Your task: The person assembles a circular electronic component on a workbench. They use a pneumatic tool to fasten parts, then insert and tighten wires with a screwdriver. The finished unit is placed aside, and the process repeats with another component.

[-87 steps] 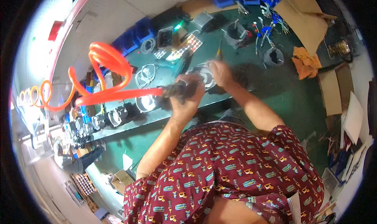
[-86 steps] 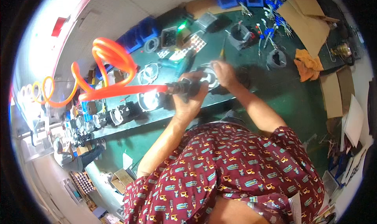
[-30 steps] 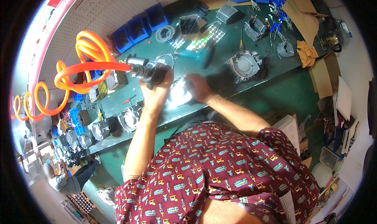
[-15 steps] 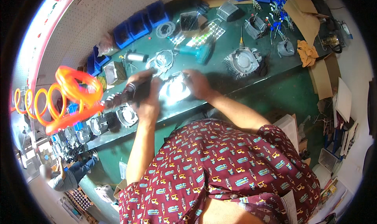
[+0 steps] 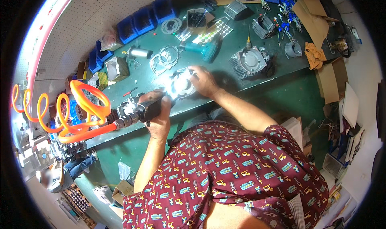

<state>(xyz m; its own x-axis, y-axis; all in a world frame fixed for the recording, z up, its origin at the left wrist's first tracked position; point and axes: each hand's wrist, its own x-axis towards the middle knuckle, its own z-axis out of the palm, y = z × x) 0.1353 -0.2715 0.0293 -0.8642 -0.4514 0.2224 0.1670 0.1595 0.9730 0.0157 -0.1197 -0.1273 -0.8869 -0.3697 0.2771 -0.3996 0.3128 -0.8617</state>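
Note:
My left hand [image 5: 161,126] is wrapped round a black air tool [image 5: 149,109]. An orange coiled hose [image 5: 88,137] runs from the tool's metal coupling off to the left. The tool's front end points at a round silver metal housing [image 5: 183,85] on the bench, but glare hides whether the two touch. My right hand [image 5: 204,83] grips the housing's right edge with bent fingers. Just behind it lie a loop of pale cable [image 5: 165,60] and a teal power drill [image 5: 203,49].
A finned metal housing [image 5: 249,62] and a screwdriver [image 5: 248,38] lie to the right on the green bench [image 5: 225,82]. Blue bins [image 5: 144,21] line the back. An orange cloth [image 5: 314,55] sits at the right. Another person [image 5: 60,178] is at the far left.
My left hand has lowered the air tool and brought it slightly to the right. The orange hose has swung with it. More of the housing shows, while my right hand stays on it.

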